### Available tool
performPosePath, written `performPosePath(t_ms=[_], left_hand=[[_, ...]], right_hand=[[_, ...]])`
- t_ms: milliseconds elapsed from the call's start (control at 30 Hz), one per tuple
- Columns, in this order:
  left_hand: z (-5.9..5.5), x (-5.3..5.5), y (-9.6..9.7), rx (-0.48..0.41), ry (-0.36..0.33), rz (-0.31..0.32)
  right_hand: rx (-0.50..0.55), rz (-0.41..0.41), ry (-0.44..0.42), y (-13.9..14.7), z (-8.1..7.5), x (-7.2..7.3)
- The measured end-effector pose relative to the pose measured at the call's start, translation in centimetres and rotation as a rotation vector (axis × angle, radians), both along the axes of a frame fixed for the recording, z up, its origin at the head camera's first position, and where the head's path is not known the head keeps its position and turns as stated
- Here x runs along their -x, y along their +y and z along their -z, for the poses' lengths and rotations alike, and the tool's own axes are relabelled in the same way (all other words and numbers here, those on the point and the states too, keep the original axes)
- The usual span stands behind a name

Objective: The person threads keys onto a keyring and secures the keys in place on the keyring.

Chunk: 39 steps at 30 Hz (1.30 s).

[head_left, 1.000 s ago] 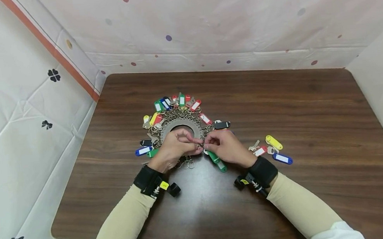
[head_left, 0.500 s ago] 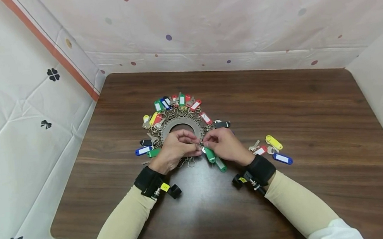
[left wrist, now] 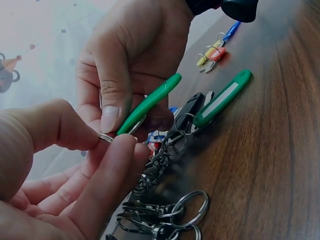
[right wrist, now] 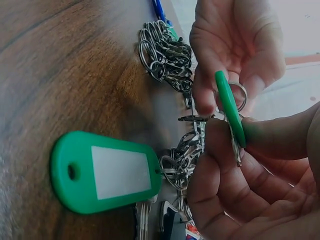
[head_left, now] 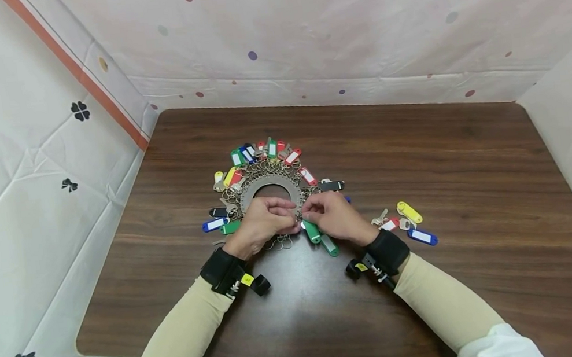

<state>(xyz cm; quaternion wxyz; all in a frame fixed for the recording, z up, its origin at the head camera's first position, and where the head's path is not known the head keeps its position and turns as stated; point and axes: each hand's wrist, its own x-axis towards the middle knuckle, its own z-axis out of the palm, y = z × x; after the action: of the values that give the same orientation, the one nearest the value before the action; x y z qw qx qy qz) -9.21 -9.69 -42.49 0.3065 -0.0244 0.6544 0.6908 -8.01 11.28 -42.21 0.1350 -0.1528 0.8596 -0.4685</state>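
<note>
My left hand (head_left: 264, 220) pinches a small metal split ring (right wrist: 242, 95) between thumb and index finger. Facing it, my right hand (head_left: 336, 215) pinches a green key tag (left wrist: 150, 104) with a key (right wrist: 235, 150) lying against it; in the right wrist view the split ring is at the tag's upper end. Both hands meet at the near right side of a round grey metal key ring holder (head_left: 266, 182), partly covering it. Another green key tag (right wrist: 105, 172), with a white label, lies on the table below the right hand, joined to the holder's cluster by a ring.
Colourful tags, including a red key tag (head_left: 307, 177) and a black key tag (head_left: 331, 186), fan out around the holder with keys and clips. Bare split rings (left wrist: 191, 210) hang at its near side. Right of my right hand lie a yellow tag (head_left: 409, 212), a blue tag (head_left: 422, 237) and a red tag (head_left: 389, 224).
The right hand has shifted slightly left, and the pinched green tag has moved left and up, apart from the other green tag. The left hand stays nearly in place.
</note>
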Motion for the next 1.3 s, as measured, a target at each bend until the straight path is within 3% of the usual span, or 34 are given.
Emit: performPosePath(t_ms=[467,633,800,1033,1300], left_hand=[[0.3,0.1,-0.5,-0.097,0.122,-0.009],[0.8,0.1,-0.5,-0.083,0.195,0.016],[1.1,0.2,-0.5,-0.052,0.239,0.044],[1.3,0.1,-0.4,-0.025,0.258,0.054],[1.4,0.1,-0.2,-0.006,0.264,0.04]], right_hand=[[0.014,0.055,-0.06,0.1,-0.4,0.3],[0.029,0.062,-0.12,-0.2,-0.3,0.5],[0.027,0.061,-0.107,-0.4,-0.3,0.5],[0.023,0.047,-0.063,-0.5,-0.5,0.8],[0.005,0.029,-0.092,-0.7,-1.0,1.0]])
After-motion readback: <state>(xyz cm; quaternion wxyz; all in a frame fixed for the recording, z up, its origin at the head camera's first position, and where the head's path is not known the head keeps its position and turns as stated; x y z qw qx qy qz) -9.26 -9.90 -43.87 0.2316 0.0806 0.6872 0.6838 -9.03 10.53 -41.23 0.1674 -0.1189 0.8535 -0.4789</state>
